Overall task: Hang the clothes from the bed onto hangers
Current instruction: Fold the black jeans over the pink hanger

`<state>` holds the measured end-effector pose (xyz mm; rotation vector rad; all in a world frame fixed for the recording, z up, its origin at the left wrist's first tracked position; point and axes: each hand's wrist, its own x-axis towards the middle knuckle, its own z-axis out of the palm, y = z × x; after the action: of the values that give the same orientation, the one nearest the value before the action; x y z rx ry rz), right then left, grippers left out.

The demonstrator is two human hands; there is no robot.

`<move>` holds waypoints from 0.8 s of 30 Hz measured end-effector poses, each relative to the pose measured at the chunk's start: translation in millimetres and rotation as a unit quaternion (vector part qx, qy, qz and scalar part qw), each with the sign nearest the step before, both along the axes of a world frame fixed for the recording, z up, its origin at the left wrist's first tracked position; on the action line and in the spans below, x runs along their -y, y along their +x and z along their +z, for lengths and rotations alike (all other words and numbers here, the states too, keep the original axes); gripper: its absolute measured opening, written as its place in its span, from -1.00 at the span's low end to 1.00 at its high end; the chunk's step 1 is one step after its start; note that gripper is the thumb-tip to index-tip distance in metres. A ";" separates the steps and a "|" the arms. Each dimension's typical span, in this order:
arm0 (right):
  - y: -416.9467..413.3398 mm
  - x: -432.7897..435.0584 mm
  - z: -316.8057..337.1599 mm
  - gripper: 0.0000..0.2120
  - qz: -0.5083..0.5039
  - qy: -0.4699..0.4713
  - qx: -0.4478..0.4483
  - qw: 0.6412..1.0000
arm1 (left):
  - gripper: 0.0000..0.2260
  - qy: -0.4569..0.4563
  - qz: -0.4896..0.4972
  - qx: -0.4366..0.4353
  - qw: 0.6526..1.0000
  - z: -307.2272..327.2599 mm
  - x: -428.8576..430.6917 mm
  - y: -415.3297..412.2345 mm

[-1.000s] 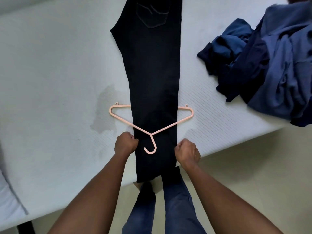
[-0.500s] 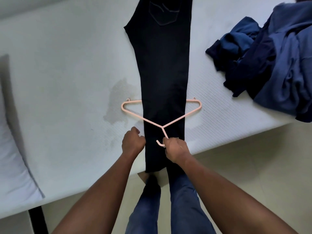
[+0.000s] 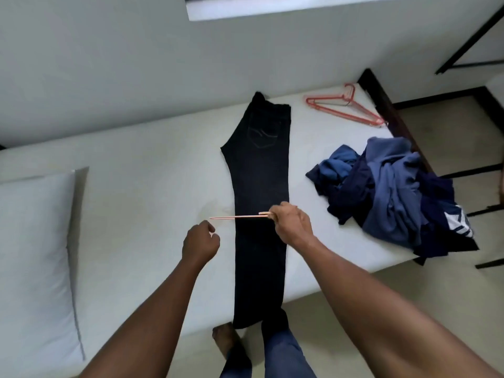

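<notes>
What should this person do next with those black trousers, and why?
Probably close the left hand on the pink hanger's free tip, right beside it: the right hand pinches only the other end, and the hanger sits edge-on across the black trousers, flat on the bed.

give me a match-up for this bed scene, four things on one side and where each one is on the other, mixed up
1 black trousers
2 peach hanger
3 red hangers
4 pillow

a held in the right hand
b far right corner of the bed
c left end of the bed
d flat down the middle of the bed

Pairs: 1-d, 2-a, 3-b, 4-c
</notes>
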<state>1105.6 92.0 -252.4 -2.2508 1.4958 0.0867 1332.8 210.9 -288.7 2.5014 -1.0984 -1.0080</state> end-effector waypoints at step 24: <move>13.4 99.5 430.8 -0.77 -0.024 -0.317 0.005 0.948 | -0.85 -0.309 -0.158 0.163 0.924 370.6 118.9 49.4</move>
<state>1118.9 -7.6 178.5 -2.6790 1.7532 -0.4892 1382.2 92.0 81.9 2.0368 -1.6452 -0.2205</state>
